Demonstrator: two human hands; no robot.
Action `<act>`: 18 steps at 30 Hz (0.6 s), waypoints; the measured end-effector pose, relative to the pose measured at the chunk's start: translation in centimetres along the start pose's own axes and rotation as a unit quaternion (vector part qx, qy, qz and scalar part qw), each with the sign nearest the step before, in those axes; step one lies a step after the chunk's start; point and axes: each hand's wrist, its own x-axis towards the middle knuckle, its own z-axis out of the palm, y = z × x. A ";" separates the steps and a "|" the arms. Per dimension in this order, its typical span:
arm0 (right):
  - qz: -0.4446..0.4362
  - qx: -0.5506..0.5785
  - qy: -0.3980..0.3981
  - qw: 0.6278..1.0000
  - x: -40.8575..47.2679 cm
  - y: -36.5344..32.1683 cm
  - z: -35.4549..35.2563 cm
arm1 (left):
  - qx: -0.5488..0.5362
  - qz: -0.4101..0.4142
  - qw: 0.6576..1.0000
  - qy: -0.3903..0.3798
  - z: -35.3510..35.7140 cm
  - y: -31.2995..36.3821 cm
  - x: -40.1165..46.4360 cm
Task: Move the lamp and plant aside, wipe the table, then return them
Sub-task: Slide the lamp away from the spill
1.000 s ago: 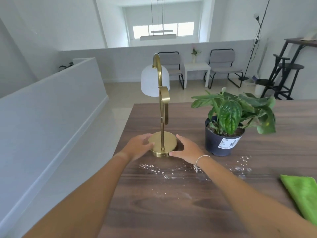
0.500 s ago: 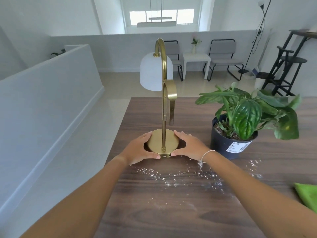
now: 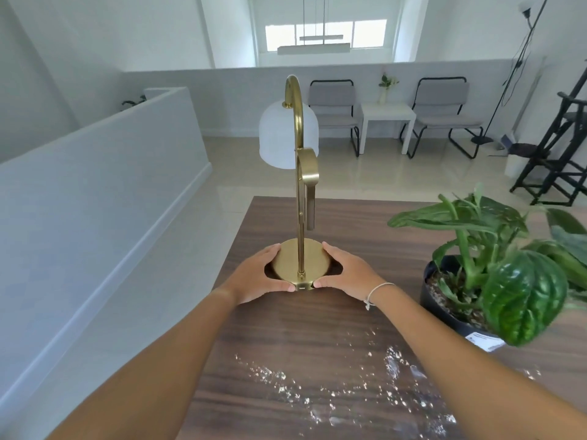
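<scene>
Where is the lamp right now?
The lamp stands upright near the table's far left corner, its round base held between the left hand and right hand, with the plant to its right.

Potted plant (image 3: 495,265) runs past the frame's right edge; lamp (image 3: 300,185) base partly covered by both hands.

The left hand (image 3: 259,279) and right hand (image 3: 346,274) hide the sides of the brass base. Leaves mask most of the dark pot (image 3: 444,312), and its white label (image 3: 484,341) is too blurred to read. White crumbs (image 3: 333,395) on the wooden table (image 3: 286,338) blur towards the bottom edge, which cuts off both forearms. A black stand (image 3: 559,147) is clipped at right.
</scene>
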 end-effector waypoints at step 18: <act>-0.014 0.025 0.047 0.998 8.3 -0.9 0.0 | -0.020 0.029 0.996 0.078 -1.9 -3.6 7.8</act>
